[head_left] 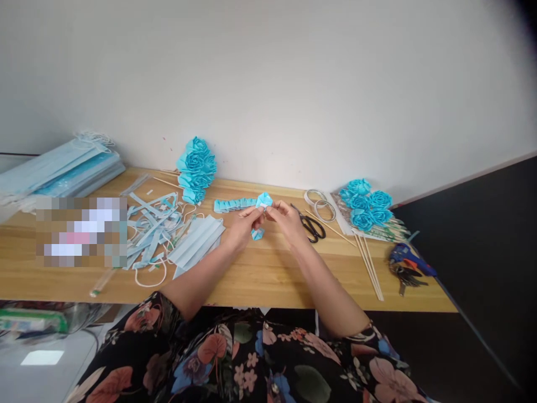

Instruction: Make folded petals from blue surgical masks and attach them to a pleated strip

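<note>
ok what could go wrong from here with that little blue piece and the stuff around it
The small blue folded piece, pinched at the fingertips of the left hand and right hand, might slip or lose its folds. The black-handled scissors lie close beside the right hand, which could bump them. The bare sticks reach near the table's front edge, so a sleeve might knock them off.

One head-worn view looks forward and down over the person's shirt (pixel 239 358) and forearms (pixel 203 274); it stands near, above the tabletop's (pixel 260 280) front edge; it faces the pale wall (pixel 268 84) behind.
</note>
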Motion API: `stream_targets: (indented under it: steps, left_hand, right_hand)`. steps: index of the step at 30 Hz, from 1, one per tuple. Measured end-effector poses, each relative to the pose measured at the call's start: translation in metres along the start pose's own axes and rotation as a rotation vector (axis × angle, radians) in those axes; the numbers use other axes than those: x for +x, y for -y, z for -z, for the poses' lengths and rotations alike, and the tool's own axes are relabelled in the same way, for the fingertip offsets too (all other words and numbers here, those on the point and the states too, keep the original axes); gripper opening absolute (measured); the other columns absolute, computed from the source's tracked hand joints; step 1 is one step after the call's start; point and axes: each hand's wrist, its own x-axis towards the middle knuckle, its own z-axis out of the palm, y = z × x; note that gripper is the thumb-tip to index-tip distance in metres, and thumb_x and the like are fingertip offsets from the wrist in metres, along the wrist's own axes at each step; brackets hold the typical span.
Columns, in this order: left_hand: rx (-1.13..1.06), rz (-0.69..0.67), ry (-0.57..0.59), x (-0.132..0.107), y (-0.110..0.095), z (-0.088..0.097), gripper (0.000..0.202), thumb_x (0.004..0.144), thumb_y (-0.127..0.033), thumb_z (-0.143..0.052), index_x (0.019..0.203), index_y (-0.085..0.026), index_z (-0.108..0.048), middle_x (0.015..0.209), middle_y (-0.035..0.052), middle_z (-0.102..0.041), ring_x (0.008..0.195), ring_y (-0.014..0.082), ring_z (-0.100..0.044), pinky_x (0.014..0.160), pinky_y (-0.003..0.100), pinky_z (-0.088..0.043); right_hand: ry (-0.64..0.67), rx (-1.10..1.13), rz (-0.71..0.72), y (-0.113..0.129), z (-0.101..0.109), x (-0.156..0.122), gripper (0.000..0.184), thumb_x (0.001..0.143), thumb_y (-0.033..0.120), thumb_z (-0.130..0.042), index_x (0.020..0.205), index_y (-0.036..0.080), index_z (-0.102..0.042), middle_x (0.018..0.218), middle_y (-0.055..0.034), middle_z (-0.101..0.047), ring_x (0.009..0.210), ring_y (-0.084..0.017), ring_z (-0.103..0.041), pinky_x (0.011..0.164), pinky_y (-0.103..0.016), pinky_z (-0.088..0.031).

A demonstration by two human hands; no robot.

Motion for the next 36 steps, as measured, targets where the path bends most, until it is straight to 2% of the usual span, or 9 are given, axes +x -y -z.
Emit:
stream_targets:
  steps: [2, 6, 10, 14, 16, 18, 25, 32, 36]
  left_hand:
    - [0.003, -0.015, 0.003, 0.001, -0.001, 0.001, 0.037, 0.08, -0.045, -0.069, 0.064, -0.015, -0.057, 0.062, -0.0014, -0.05, 0.054, 0.0072, -0.04, 0.052, 0.024, -0.03]
    - [-0.022, -0.022, -0.059, 0.005, -0.004, 0.002, 0.032, 0.075, -0.047, -0.073, 0.079, -0.016, -0.063, 0.064, -0.003, -0.051, 0.054, 0.0074, -0.041, 0.052, 0.023, -0.031]
    - [0.046, -0.018, -0.102, 0.007, -0.007, 0.003, 0.033, 0.069, -0.044, -0.075, 0.072, -0.016, -0.059, 0.059, -0.0042, -0.048, 0.052, 0.0069, -0.039, 0.051, 0.022, -0.031]
    - [0.101, -0.024, -0.152, 0.007, -0.005, 0.002, 0.031, 0.07, -0.042, -0.073, 0.071, -0.017, -0.056, 0.056, -0.0054, -0.045, 0.05, 0.0064, -0.036, 0.049, 0.022, -0.028]
    - [0.12, -0.023, -0.173, 0.007, -0.004, 0.003, 0.029, 0.072, -0.041, -0.071, 0.073, -0.017, -0.056, 0.058, -0.0054, -0.046, 0.05, 0.0065, -0.036, 0.05, 0.022, -0.029]
    - [0.143, -0.038, -0.181, 0.007, -0.002, 0.003, 0.027, 0.073, -0.04, -0.07, 0.074, -0.017, -0.057, 0.06, -0.0053, -0.047, 0.052, 0.0066, -0.037, 0.051, 0.021, -0.03]
    - [0.208, -0.062, -0.136, 0.008, 0.001, 0.004, 0.024, 0.074, -0.038, -0.067, 0.074, -0.016, -0.058, 0.061, -0.005, -0.049, 0.054, 0.0073, -0.039, 0.053, 0.022, -0.034]
    - [0.388, -0.161, -0.123, 0.005, 0.0, 0.003, 0.02, 0.075, -0.035, -0.063, 0.07, -0.016, -0.063, 0.065, -0.002, -0.056, 0.062, 0.01, -0.047, 0.062, 0.023, -0.039]
    - [0.477, -0.192, -0.115, 0.003, 0.0, 0.004, 0.018, 0.078, -0.033, -0.062, 0.071, -0.016, -0.064, 0.066, -0.0015, -0.058, 0.063, 0.0104, -0.048, 0.063, 0.023, -0.04]
  right_hand:
    - [-0.007, -0.026, 0.031, -0.001, 0.002, 0.003, 0.024, 0.074, 0.041, -0.068, 0.07, 0.02, -0.056, 0.067, 0.0035, -0.059, 0.066, -0.012, -0.055, 0.07, -0.027, -0.048]
    - [-0.005, -0.14, 0.08, -0.005, 0.009, 0.008, 0.023, 0.076, 0.04, -0.066, 0.07, 0.02, -0.056, 0.065, 0.0038, -0.058, 0.063, -0.012, -0.052, 0.065, -0.026, -0.045]
    - [-0.01, -0.209, 0.108, -0.01, 0.014, 0.012, 0.019, 0.077, 0.038, -0.064, 0.074, 0.021, -0.059, 0.068, 0.0024, -0.062, 0.064, -0.014, -0.056, 0.065, -0.027, -0.046]
    - [-0.171, -0.354, 0.22, -0.007, 0.015, 0.007, 0.017, 0.08, 0.036, -0.061, 0.088, 0.021, -0.063, 0.084, -0.0032, -0.071, 0.076, -0.018, -0.065, 0.076, -0.032, -0.051]
    - [-0.203, -0.496, 0.306, -0.003, 0.012, 0.001, 0.012, 0.082, 0.033, -0.059, 0.084, 0.023, -0.063, 0.083, -0.0034, -0.071, 0.076, -0.019, -0.065, 0.077, -0.033, -0.05]
    - [-0.16, -0.583, 0.354, 0.0, 0.008, -0.005, 0.01, 0.084, 0.031, -0.058, 0.079, 0.024, -0.063, 0.079, -0.0029, -0.071, 0.072, -0.02, -0.064, 0.073, -0.033, -0.05]
    - [-0.107, -0.647, 0.376, -0.005, 0.003, -0.006, 0.01, 0.086, 0.025, -0.057, 0.084, 0.024, -0.067, 0.086, -0.0041, -0.073, 0.074, -0.02, -0.065, 0.073, -0.034, -0.049]
    - [-0.159, -0.713, 0.435, -0.014, 0.006, -0.007, 0.01, 0.086, 0.027, -0.059, 0.079, 0.022, -0.064, 0.079, -0.0035, -0.071, 0.072, -0.02, -0.063, 0.073, -0.033, -0.047]
    - [-0.161, -0.675, 0.426, -0.021, 0.006, -0.007, 0.01, 0.086, 0.027, -0.058, 0.078, 0.022, -0.063, 0.079, -0.0036, -0.071, 0.072, -0.02, -0.063, 0.072, -0.033, -0.048]
